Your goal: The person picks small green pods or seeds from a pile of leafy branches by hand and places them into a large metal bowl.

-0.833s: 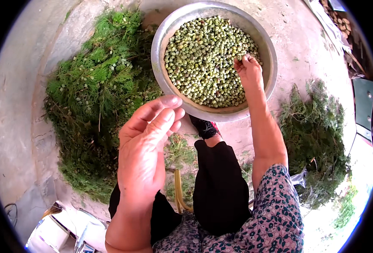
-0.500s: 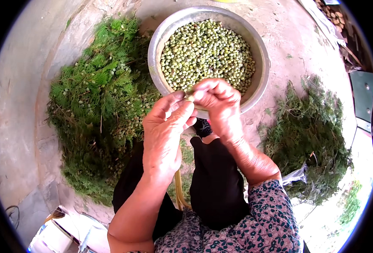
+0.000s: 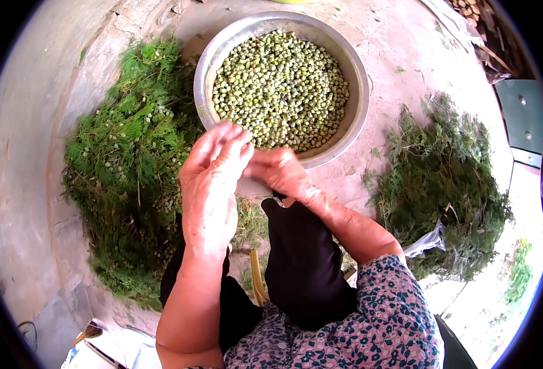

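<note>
A wide metal basin holds a thick layer of small round green cones. By its near rim my two hands meet above my knees. My left hand has its fingers curled in and pressed together; anything between them is too small or hidden to make out. From the right, my right hand reaches in against it, with its fingertips behind the left fingers and smeared by motion. On the left lies a large heap of green conifer branches, with pale cones among its sprays.
A second, darker heap of conifer sprigs is on the right, with a clear plastic sheet at its near edge. A dark green panel stands beyond it. The wall rises at the left. Stacked wood sits far right.
Both hands have shifted left and slightly down, off the cones and toward the basin's near-left rim. The right hand has dropped lower, behind the left fingers. The whole view has shifted slightly.
</note>
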